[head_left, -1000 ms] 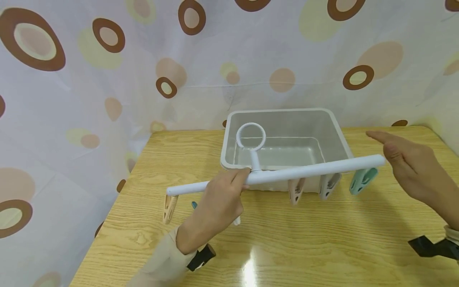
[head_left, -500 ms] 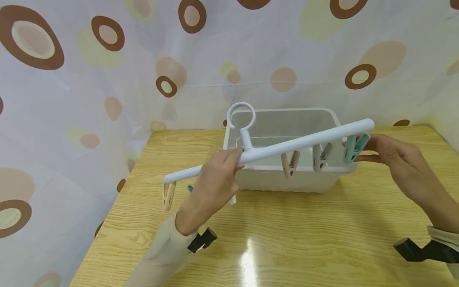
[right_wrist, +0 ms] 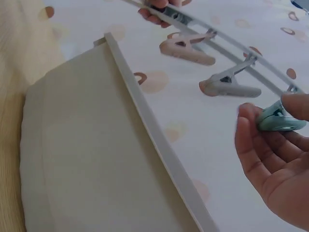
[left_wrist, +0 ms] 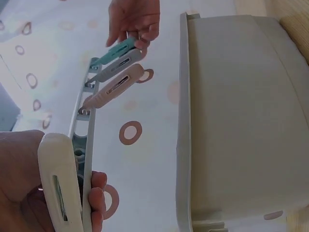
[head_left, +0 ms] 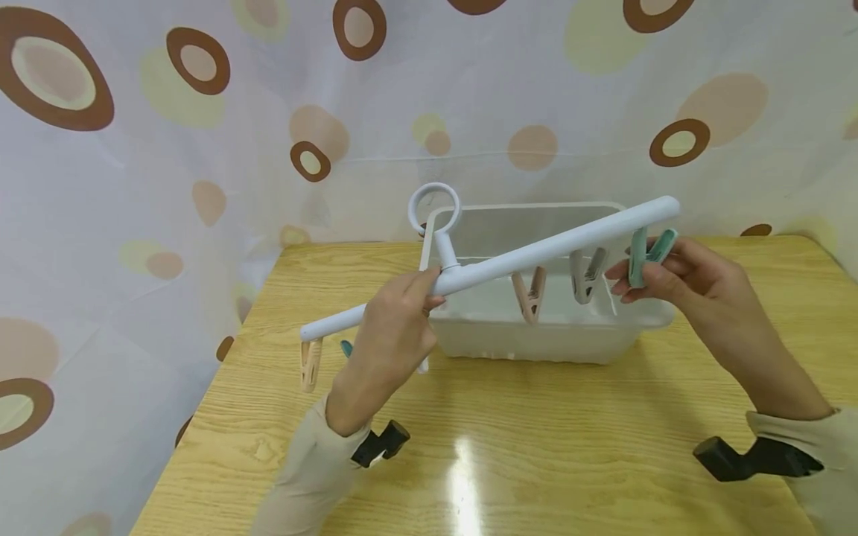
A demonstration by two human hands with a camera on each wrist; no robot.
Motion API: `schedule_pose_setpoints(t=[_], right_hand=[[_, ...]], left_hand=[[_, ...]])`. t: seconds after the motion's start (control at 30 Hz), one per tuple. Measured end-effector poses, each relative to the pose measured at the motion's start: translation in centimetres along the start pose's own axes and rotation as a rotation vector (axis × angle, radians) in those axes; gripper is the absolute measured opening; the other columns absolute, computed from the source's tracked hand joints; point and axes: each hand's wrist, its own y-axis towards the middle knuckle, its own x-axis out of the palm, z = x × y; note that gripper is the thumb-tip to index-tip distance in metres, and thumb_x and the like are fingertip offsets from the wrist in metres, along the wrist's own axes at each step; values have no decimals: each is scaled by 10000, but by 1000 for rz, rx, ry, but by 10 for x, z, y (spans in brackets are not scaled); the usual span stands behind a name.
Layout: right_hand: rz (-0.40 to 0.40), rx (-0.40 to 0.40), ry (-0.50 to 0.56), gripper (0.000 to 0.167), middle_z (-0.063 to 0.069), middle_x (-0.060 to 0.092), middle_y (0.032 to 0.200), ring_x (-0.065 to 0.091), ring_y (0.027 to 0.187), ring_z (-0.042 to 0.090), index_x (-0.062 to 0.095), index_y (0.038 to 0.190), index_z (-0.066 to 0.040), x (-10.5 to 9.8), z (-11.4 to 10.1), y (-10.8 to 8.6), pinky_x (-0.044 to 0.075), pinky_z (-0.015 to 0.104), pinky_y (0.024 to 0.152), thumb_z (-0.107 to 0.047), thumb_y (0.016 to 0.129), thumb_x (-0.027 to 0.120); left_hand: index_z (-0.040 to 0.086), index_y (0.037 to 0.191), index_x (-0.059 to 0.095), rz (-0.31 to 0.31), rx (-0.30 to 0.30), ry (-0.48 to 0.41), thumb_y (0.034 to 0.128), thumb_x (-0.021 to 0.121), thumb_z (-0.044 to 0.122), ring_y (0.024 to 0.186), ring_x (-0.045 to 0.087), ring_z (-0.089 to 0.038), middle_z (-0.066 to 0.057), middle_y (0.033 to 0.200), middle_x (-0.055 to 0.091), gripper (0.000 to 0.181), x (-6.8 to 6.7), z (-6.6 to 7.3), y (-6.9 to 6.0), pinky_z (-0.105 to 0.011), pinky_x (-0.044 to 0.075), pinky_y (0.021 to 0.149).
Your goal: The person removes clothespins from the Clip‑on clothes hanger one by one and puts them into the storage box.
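Observation:
My left hand [head_left: 392,335] grips the white bar of a clip hanger [head_left: 556,244] beside its ring hook. The bar slants up to the right, above the front of a basin. At its right end hangs a green clothespin [head_left: 638,260], which my right hand [head_left: 713,305] pinches between thumb and fingers. A grey clothespin [head_left: 582,277] and a pink clothespin [head_left: 528,294] hang further in. On the left end is a beige clothespin [head_left: 310,365]. A white clothespin [left_wrist: 60,183] hangs by my left hand in the left wrist view; a teal tip [head_left: 345,348] shows behind that hand.
The pale plastic basin [head_left: 523,342] stands on the wooden table [head_left: 536,439] behind and below the hanger. A spotted sheet [head_left: 375,104] covers the wall at the back and left.
The right end of the hanger has risen and shifted left, tilting the bar more steeply. My right hand has come in from the right and taken hold of the green clothespin.

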Motion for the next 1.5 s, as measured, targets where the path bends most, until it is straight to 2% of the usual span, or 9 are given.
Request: schedule_pose_setpoints(t=[0.1, 0.27, 0.5, 0.73, 1.07, 1.23, 1.4, 1.43, 1.5], right_hand=[[55, 1, 45, 214, 137, 634, 924, 578, 797, 196, 516, 1149, 160, 7, 1, 4, 490, 215, 696, 108, 980, 395], [149, -53, 61, 186, 86, 548, 826, 410, 653, 171, 564, 1085, 142, 14, 5, 13, 284, 292, 572, 80, 982, 421], [426, -128, -577, 174, -73, 574, 730, 468, 587, 43, 709, 982, -59, 16, 6, 17, 390, 106, 540, 60, 876, 637], [373, -236, -698, 118, -125, 621, 726, 527, 599, -13, 662, 926, 149, 15, 4, 19, 434, 69, 587, 101, 819, 672], [285, -344, -864, 123, -238, 610, 757, 543, 568, -131, 707, 901, 104, 13, 2, 22, 428, 17, 596, 47, 794, 722], [283, -383, -976, 291, -270, 577, 773, 520, 666, -223, 716, 872, 83, 14, 1, 22, 401, -6, 625, -207, 874, 697], [300, -450, -1106, 548, 15, 683, 678, 472, 749, -241, 709, 873, 84, 17, 0, 24, 346, -13, 690, -444, 925, 575], [298, -458, -1115, 577, 86, 684, 676, 462, 760, -245, 706, 876, 91, 18, 0, 25, 342, -14, 692, -464, 930, 557], [287, -443, -1078, 487, 70, 684, 678, 478, 698, -216, 703, 880, 96, 18, 0, 25, 359, -10, 674, -377, 930, 598]], left_hand=[[-102, 1093, 640, 19, -17, 25, 788, 724, -70, 804, 669, -297, -155, 909, 685, 318, 0, -3, 0, -349, 568, 717], [-91, 1086, 655, 40, -49, 41, 796, 725, -60, 822, 673, -312, -164, 929, 690, 300, -2, -9, -2, -363, 569, 726], [-74, 1069, 672, 46, -51, 80, 796, 731, -38, 778, 669, -296, -149, 916, 696, 282, -3, -16, -4, -362, 561, 688], [-55, 1051, 675, 4, -77, 70, 793, 710, -71, 733, 655, -281, -123, 886, 695, 261, -4, -18, -4, -356, 554, 645], [-29, 943, 659, -71, -132, 43, 770, 674, -116, 653, 621, -228, -92, 800, 676, 194, -6, -19, -5, -342, 527, 558], [4, 849, 638, -124, -186, 13, 767, 656, -130, 616, 578, -170, -60, 759, 657, 158, -6, -17, -5, -307, 485, 522], [4, 867, 646, -131, -206, 17, 789, 661, -107, 590, 532, -153, -54, 744, 647, 137, -5, -16, -5, -289, 459, 501], [4, 865, 644, -132, -208, 20, 793, 661, -104, 586, 525, -153, -56, 739, 644, 131, -5, -16, -5, -288, 456, 497], [3, 878, 652, -116, -198, 39, 789, 665, -97, 587, 543, -166, -60, 742, 649, 134, -4, -17, -5, -301, 474, 501]])
